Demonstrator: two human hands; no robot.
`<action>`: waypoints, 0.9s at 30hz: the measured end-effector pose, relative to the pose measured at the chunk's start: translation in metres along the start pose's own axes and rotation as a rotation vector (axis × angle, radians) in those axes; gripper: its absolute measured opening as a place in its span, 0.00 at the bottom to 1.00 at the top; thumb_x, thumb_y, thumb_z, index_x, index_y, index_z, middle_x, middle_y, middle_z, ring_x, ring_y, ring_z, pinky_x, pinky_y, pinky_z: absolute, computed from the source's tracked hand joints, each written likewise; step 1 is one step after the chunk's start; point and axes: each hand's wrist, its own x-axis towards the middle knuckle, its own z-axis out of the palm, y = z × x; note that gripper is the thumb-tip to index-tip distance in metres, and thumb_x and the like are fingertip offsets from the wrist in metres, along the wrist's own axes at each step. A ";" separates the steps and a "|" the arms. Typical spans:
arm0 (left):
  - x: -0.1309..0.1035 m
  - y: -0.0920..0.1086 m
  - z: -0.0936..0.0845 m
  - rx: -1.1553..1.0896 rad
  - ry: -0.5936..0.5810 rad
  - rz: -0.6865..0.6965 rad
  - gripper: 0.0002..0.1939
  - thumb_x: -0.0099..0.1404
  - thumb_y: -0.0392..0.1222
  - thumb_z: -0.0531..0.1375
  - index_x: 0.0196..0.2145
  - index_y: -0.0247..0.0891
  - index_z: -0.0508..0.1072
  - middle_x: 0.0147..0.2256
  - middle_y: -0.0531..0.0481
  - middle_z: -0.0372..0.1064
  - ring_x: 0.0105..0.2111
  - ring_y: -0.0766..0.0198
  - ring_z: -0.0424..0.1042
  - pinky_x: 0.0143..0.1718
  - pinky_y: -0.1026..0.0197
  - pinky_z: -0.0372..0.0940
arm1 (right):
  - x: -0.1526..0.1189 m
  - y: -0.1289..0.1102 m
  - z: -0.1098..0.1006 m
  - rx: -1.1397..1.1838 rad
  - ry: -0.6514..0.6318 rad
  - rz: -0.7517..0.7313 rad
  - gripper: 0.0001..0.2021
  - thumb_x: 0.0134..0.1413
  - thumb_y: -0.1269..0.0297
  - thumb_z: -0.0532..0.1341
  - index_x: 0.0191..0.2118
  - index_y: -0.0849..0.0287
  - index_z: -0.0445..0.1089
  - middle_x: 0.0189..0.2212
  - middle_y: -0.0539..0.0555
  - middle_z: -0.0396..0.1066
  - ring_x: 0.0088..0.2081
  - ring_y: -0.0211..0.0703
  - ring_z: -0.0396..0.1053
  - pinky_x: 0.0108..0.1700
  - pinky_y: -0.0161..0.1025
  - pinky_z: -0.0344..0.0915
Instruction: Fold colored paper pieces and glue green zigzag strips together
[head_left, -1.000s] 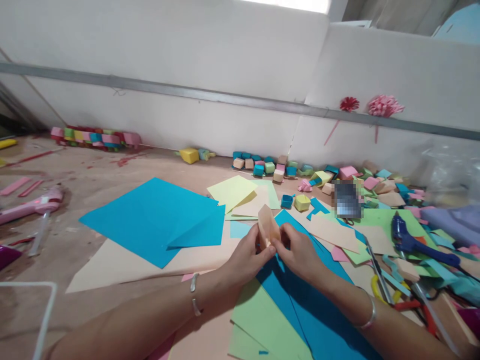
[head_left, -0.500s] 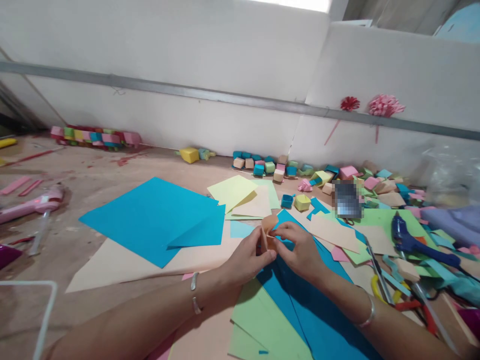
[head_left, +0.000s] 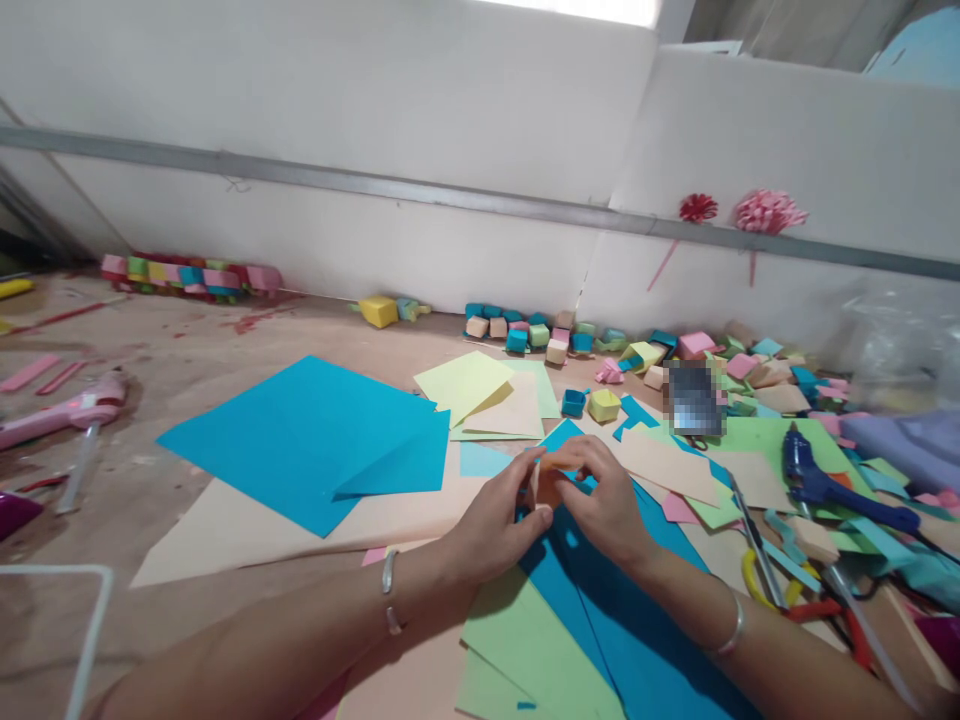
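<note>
A small folded peach paper box [head_left: 550,487] is held between both hands above the blue paper. My left hand [head_left: 499,520] grips its left side, thumb at the front and fingers behind. Over its far edge curl the fingers of my right hand [head_left: 606,503], with the thumb pressed at the inside. Part of the paper is hidden by the fingers. Beneath the hands lie blue sheets [head_left: 592,600] and light green sheets [head_left: 525,630]. Just beyond them stand a small blue paper box [head_left: 574,403] and a yellow one [head_left: 604,405].
A large blue sheet [head_left: 292,430] lies left over peach paper. At right are a blue glue gun [head_left: 832,485], scissors [head_left: 757,580] and paper scraps. A pink glue gun [head_left: 82,405] lies far left. Small paper cubes [head_left: 517,338] line the wall.
My right fingers have moved over the far edge of the peach paper, and the flap that stood up there is now folded down. The left hand has barely moved.
</note>
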 end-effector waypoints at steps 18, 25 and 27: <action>0.005 0.003 0.000 0.084 0.199 0.152 0.10 0.55 0.36 0.67 0.36 0.41 0.75 0.44 0.46 0.66 0.46 0.57 0.67 0.41 0.61 0.67 | 0.000 0.003 0.002 0.170 0.061 0.129 0.13 0.53 0.69 0.57 0.46 0.58 0.65 0.39 0.56 0.72 0.35 0.43 0.70 0.36 0.39 0.69; 0.010 -0.001 -0.005 0.176 0.201 0.127 0.11 0.56 0.37 0.67 0.38 0.41 0.76 0.46 0.45 0.66 0.47 0.56 0.67 0.41 0.60 0.65 | 0.001 -0.001 0.000 0.001 -0.070 -0.059 0.09 0.51 0.70 0.60 0.40 0.56 0.69 0.39 0.56 0.70 0.41 0.47 0.68 0.35 0.39 0.66; 0.009 -0.001 -0.004 0.178 0.174 0.132 0.10 0.57 0.40 0.67 0.38 0.41 0.76 0.46 0.45 0.66 0.47 0.56 0.67 0.41 0.60 0.65 | 0.001 -0.003 -0.001 -0.028 -0.040 -0.069 0.05 0.53 0.69 0.60 0.37 0.55 0.70 0.36 0.54 0.71 0.39 0.46 0.68 0.35 0.40 0.65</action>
